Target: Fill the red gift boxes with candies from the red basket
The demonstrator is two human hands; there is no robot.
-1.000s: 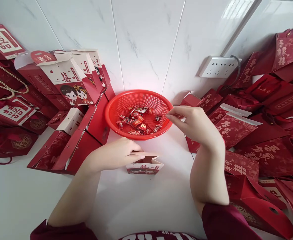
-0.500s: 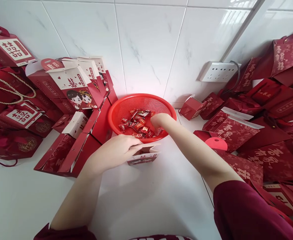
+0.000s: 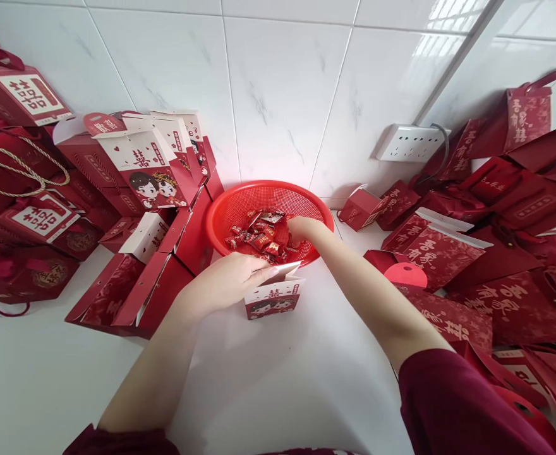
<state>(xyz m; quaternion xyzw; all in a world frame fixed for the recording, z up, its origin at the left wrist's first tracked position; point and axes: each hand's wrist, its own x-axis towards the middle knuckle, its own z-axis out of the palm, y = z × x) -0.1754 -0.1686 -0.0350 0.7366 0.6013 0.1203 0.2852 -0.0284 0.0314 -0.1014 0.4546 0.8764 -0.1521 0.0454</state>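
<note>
A small white-and-red paper box printed with two cartoon heads stands upright at the centre of the frame, on a smooth white surface. Its printed front faces the bottom of the frame, its open mouth points upward, and its longer side runs left to right, rising slightly toward the right. The left hand grasps the box by its upper left edge. Just behind it sits a round, red, perforated plastic basket with shiny red wrapped sweets inside. The right hand reaches into the basket's right part, fingers bent downward; whether they grip a sweet cannot be told. Deep-red gift boxes crowd the right of the frame.
</note>
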